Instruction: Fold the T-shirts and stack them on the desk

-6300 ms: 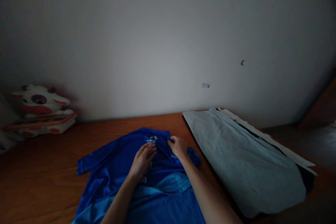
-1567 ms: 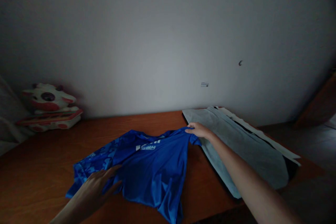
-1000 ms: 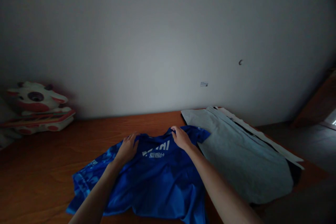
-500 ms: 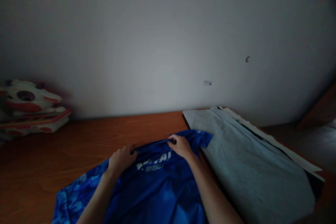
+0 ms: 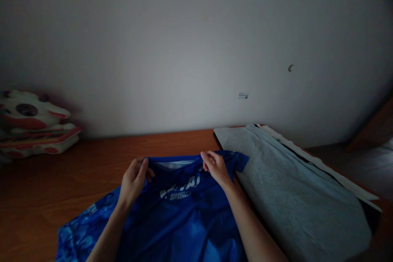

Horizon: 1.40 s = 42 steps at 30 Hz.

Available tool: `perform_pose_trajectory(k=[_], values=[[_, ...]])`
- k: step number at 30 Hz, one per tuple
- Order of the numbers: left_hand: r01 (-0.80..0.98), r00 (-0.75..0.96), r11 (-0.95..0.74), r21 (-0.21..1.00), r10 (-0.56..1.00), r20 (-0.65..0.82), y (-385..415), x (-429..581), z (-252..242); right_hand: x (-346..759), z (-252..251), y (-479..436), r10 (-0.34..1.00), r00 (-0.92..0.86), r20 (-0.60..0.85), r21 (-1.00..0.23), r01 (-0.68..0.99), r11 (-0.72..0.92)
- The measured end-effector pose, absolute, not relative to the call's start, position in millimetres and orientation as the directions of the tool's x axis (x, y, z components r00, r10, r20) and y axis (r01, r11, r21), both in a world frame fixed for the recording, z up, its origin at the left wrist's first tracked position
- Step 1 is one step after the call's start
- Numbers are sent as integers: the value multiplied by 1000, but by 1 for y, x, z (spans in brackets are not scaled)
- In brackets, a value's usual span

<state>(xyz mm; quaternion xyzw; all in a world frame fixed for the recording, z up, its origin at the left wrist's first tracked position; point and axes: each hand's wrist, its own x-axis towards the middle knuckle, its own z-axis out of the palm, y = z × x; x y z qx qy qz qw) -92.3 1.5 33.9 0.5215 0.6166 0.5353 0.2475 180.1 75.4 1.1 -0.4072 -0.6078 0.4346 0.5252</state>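
Note:
A blue T-shirt [image 5: 181, 221] with white lettering on its chest lies spread on the wooden table, its collar toward the wall. My left hand [image 5: 135, 178] pinches the left side of the collar between thumb and fingers. At the collar's right side, my right hand [image 5: 213, 166] is closed on the fabric. Between the two hands the neck opening gapes, showing a pale inner patch. The left sleeve has a lighter blue pattern; the right sleeve overlaps the edge of a grey cloth. The shirt's lower part runs out of view.
To the right lies the grey cloth [image 5: 294, 188] with pale and dark layers along its far edge. A cow-shaped toy keyboard [image 5: 39, 127] stands at the far left of the wooden table [image 5: 107, 155]. Behind is a wall [image 5: 184, 49] with a small label [image 5: 243, 95] and a hook [image 5: 290, 68].
My left hand has moved left and slightly up along the collar, and its grip has turned. The neck opening is now stretched wider. The left sleeve has shifted a little left.

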Motion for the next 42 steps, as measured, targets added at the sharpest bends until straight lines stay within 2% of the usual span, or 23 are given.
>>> perform_pose_trajectory(k=[3, 5, 7, 8, 9, 11, 13, 15, 16, 18, 21, 23, 27, 33, 35, 39, 40, 42], values=[[279, -161, -22, 960, 985, 69, -8, -104, 37, 191, 9, 72, 948, -215, 237, -968, 30, 249], [268, 62, 103, 958, 990, -124, -15, -112, 37, 203, 12, 71, 905, -413, 105, -986, 74, 148], [307, 233, 200, 930, 932, -278, -17, -117, 36, 211, 13, 71, 802, -594, -68, -979, 196, 62], [314, 239, 191, 930, 932, -272, -16, -118, 35, 213, 13, 71, 780, -616, -112, -969, 242, 52], [310, 182, 134, 941, 963, -197, -13, -117, 34, 213, 13, 72, 797, -595, -100, -964, 257, 71], [329, -94, -66, 942, 990, 102, -3, -114, 30, 209, 11, 73, 891, -445, 84, -946, 246, 212], [462, -335, -182, 868, 870, 361, 8, -110, 25, 201, 7, 75, 902, -283, 325, -857, 316, 408], [641, -342, -143, 754, 826, 448, 14, -107, 17, 193, 1, 75, 856, -244, 457, -716, 470, 516], [724, -290, -106, 681, 850, 440, 14, -105, 13, 190, -3, 75, 847, -254, 467, -654, 546, 524], [861, -191, -6, 509, 923, 334, 11, -101, 2, 185, -12, 72, 874, -291, 388, -559, 680, 474], [943, -259, 213, 257, 953, 157, 3, -95, -14, 182, -26, 66, 941, -302, 150, -436, 835, 337], [943, -305, 285, 169, 946, 106, 2, -95, -22, 182, -32, 64, 955, -294, 48, -377, 880, 289], [955, -268, 259, 146, 962, 49, 19, -113, -24, 181, -35, 64, 955, -297, 13, -339, 897, 284], [975, -139, 149, 162, 988, -70, 58, -159, -16, 181, -34, 64, 951, -303, 65, -332, 892, 307], [981, -129, 129, 147, 992, -4, 64, -166, -15, 181, -32, 64, 949, -288, 131, -322, 892, 316], [996, -63, 42, 72, 948, 313, 58, -157, -5, 183, -23, 64, 937, -211, 278, -287, 913, 291], [998, -29, 10, 60, 942, 335, 54, -150, -1, 184, -21, 64, 939, -192, 286, -283, 919, 274], [998, 19, -36, 56, 960, 279, 40, -133, 8, 185, -20, 63, 949, -166, 268, -286, 927, 243]])
